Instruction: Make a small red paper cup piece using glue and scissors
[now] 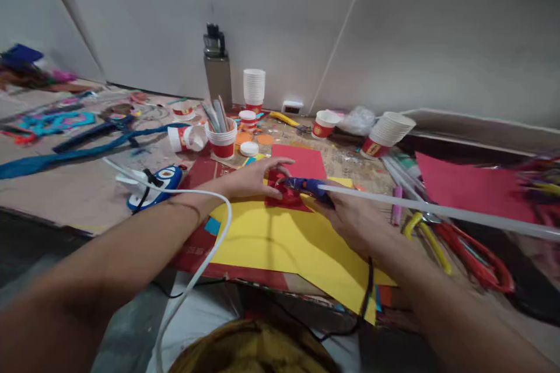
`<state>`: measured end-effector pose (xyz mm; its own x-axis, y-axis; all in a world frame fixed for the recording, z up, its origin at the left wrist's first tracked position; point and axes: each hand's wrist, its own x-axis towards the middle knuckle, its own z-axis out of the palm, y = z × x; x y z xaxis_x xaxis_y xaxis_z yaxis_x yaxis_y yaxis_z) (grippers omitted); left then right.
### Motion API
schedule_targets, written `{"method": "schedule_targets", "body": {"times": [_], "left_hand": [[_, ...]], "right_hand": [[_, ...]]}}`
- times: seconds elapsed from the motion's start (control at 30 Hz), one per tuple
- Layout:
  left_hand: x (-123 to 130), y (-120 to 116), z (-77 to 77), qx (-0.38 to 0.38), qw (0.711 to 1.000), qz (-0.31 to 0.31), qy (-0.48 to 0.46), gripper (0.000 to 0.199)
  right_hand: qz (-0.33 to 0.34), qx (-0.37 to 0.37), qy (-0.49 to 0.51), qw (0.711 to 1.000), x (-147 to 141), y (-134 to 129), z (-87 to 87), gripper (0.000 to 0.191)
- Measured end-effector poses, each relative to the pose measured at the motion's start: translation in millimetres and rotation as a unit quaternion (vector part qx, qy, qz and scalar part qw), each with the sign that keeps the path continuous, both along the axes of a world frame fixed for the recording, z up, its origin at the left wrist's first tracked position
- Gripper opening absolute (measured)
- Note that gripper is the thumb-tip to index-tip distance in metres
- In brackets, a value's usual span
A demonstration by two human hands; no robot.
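My right hand (343, 204) grips a blue hot glue gun (306, 185), from whose back a long white glue stick (429, 205) runs out to the right. The gun's tip is over a small dark red piece (286, 195), whose exact shape is blurred. Beside that piece, my left hand (262, 178) has its thumb and fingers apart, curved around the near side of it; I cannot tell whether they touch it. Underneath lie a red paper sheet (301, 157) and a large yellow paper sheet (262, 236).
Behind the hands stand a cup of pens (221, 141), a stack of paper cups (254, 90) and a dark bottle (217, 73). Yellow-handled pliers (429, 239) and red-handled scissors (476, 259) lie at right. A white cable (225, 227) crosses my left forearm.
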<state>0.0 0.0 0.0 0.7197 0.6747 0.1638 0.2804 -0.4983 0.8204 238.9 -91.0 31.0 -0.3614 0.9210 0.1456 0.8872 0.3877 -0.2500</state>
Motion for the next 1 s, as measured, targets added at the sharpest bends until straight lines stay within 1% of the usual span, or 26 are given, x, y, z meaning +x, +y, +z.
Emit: {"method": "schedule_targets", "body": {"times": [0.17,0.37,0.47,0.63,0.87,1.0], "left_hand": [[4,-1,3.8,-0.012,1.000,0.008,0.007,0.078],[6,1,1.5,-0.036,0.999,-0.013,-0.022,0.079],[6,1,1.3,-0.041,0.999,-0.011,-0.027,0.079],[7,1,0.1,-0.047,0.998,-0.013,-0.037,0.080],[7,2,0.1,-0.041,0.998,-0.017,-0.037,0.079],[6,2,0.7,-0.028,0.999,-0.017,-0.031,0.078]], "right_hand": [[0.001,0.014,-0.003,1.000,3,0,0.2,0.016],[-0.003,0.020,-0.014,1.000,7,-3,4.3,0.014],[0.009,0.028,-0.006,1.000,5,-3,4.0,0.013],[0.001,0.034,-0.017,0.999,2,-2,2.1,0.016],[-0.031,0.030,-0.076,0.996,1,-7,12.9,0.014],[-0.033,0.047,-0.091,0.994,0,-8,15.1,0.014]]}}
